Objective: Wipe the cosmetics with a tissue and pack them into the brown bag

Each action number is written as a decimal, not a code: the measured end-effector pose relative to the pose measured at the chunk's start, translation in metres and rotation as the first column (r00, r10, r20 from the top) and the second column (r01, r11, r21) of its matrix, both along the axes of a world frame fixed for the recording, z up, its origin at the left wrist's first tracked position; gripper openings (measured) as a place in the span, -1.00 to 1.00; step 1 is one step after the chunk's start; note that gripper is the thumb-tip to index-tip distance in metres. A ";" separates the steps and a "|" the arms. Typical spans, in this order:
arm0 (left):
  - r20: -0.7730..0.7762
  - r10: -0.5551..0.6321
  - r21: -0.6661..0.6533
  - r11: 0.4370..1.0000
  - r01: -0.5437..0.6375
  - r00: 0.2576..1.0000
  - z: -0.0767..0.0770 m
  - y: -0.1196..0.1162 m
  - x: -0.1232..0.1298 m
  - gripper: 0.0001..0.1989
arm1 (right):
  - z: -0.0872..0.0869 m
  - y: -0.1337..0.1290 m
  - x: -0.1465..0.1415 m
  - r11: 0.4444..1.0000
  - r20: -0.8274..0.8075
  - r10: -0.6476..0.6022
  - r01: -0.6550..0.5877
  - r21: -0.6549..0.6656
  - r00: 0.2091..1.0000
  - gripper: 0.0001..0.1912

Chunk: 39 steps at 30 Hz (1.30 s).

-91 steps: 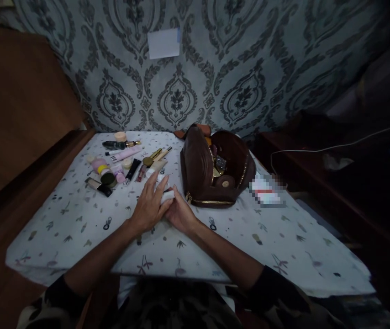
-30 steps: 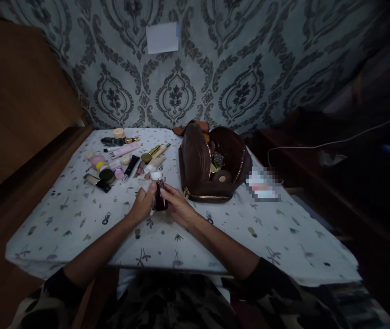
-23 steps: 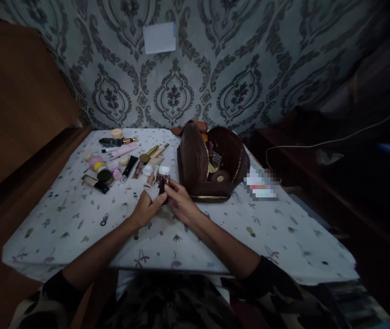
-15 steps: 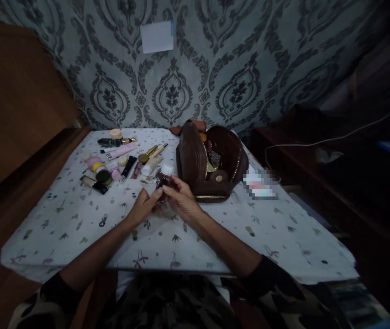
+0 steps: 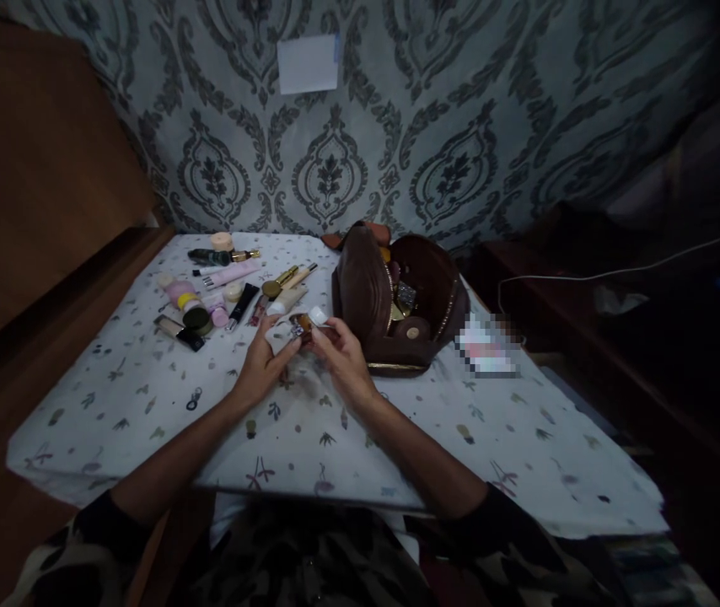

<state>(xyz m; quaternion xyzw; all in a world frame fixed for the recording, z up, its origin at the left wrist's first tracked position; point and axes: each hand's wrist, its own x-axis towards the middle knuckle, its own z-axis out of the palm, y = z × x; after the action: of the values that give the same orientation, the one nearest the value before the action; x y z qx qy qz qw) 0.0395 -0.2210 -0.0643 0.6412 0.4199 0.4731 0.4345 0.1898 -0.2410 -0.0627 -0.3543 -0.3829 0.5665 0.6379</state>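
Both hands meet over the table in front of the makeup. My left hand (image 5: 260, 361) is closed, its thumb and fingers gripping one side of a small shiny brown item (image 5: 300, 325) with pale, glinting parts. My right hand (image 5: 344, 358) pinches the other side. Its exact kind is too small and dark to make out. Just behind the fingers shows a white round cap (image 5: 318, 314). To the right of my right hand stands a brown handbag (image 5: 360, 295), unzipped and gaping, with several things inside.
Several cosmetics lie at the left, among them a pink tube (image 5: 233, 274), a black tube (image 5: 244, 305) and a dark-capped bottle (image 5: 180, 331). A small black ring-like item (image 5: 194, 399) lies nearer me. Right of the bag is a blurred-out card (image 5: 486, 346). A patterned cloth (image 5: 411, 455) covers the table.
The brown item has been turned in my hands, and its amber and pale parts now show. My fingers have shifted around it. The view has swung slightly left.
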 end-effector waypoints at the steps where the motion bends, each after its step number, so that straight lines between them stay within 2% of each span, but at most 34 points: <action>1: -0.031 0.009 0.062 0.998 -0.007 0.999 0.000 0.000 -0.001 -0.47 | 0.000 0.000 0.000 1.000 0.037 -0.013 0.012 0.006 0.999 -0.61; 3: -0.108 0.020 0.169 0.986 -0.002 0.994 0.001 -0.001 -0.003 -0.49 | 0.000 -0.001 0.000 0.998 0.158 -0.041 0.034 0.043 0.987 -0.67; 5: -0.185 -0.002 0.219 0.975 0.043 0.983 0.003 -0.003 -0.004 -0.50 | 0.000 -0.003 0.000 0.994 0.293 -0.064 0.034 0.105 0.954 -0.72; 8: -0.218 -0.054 0.223 0.969 0.104 0.974 0.006 -0.006 -0.004 -0.47 | -0.001 -0.007 0.000 0.987 0.426 -0.056 -0.014 0.160 0.903 -0.75; 10: -0.182 -0.059 0.189 0.978 0.094 0.982 0.007 -0.005 -0.004 -0.45 | -0.001 -0.010 0.001 0.983 0.491 -0.051 -0.044 0.179 0.870 -0.73; 12: -0.111 -0.043 0.103 0.993 0.055 0.993 0.008 -0.001 -0.004 -0.45 | 0.000 -0.011 0.002 0.977 0.523 -0.043 -0.073 0.200 0.851 -0.69; 15: 0.003 0.049 -0.140 0.989 -0.049 0.999 0.009 0.006 -0.007 -0.49 | 0.002 -0.012 0.002 0.970 0.490 -0.011 -0.111 0.219 0.871 -0.62; 17: 0.076 0.143 -0.327 0.939 -0.111 0.987 0.009 0.011 -0.008 -0.54 | 0.004 -0.012 0.002 0.970 0.449 0.005 -0.113 0.214 0.894 -0.61; 19: 0.156 0.208 -0.447 0.886 -0.119 0.966 0.008 0.014 -0.008 -0.59 | 0.008 -0.013 0.001 0.973 0.409 0.004 -0.097 0.207 0.912 -0.61; 22: 0.293 0.236 -0.519 0.853 -0.053 0.927 0.005 0.018 -0.007 -0.67 | 0.013 -0.013 0.002 0.978 0.366 -0.039 -0.040 0.206 0.930 -0.58; 25: 0.428 0.226 -0.562 0.825 0.061 0.875 0.003 0.020 -0.005 -0.71 | 0.020 -0.013 0.007 0.975 0.365 -0.080 -0.003 0.221 0.928 -0.53; 29: 0.567 0.199 -0.575 0.790 0.211 0.799 0.007 0.018 -0.003 -0.75 | 0.029 -0.012 0.017 0.963 0.451 -0.096 -0.032 0.268 0.887 -0.49; 32: 0.604 0.212 -0.598 0.758 0.260 0.769 0.015 0.013 -0.003 -0.81 | 0.034 -0.013 0.023 0.954 0.511 -0.144 -0.019 0.301 0.847 -0.55; 34: 0.600 0.213 -0.619 0.734 0.279 0.771 0.021 0.007 -0.004 -0.87 | 0.037 -0.015 0.025 0.943 0.561 -0.211 0.017 0.331 0.801 -0.59; 36: 0.597 0.151 -0.623 0.707 0.336 0.788 0.026 0.001 -0.006 -0.88 | 0.040 -0.018 0.027 0.921 0.620 -0.297 0.047 0.386 0.727 -0.61; 39: 0.582 0.036 -0.620 0.665 0.416 0.812 0.029 -0.006 -0.008 -0.89 | 0.047 -0.024 0.033 0.866 0.692 -0.385 -0.020 0.500 0.611 -0.61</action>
<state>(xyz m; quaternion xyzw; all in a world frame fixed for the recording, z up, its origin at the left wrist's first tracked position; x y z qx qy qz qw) 0.0320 -0.2267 -0.0355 0.2949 0.3556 0.3802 0.8013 0.2228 -0.2648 -0.0157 -0.4387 -0.7013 0.1812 0.5319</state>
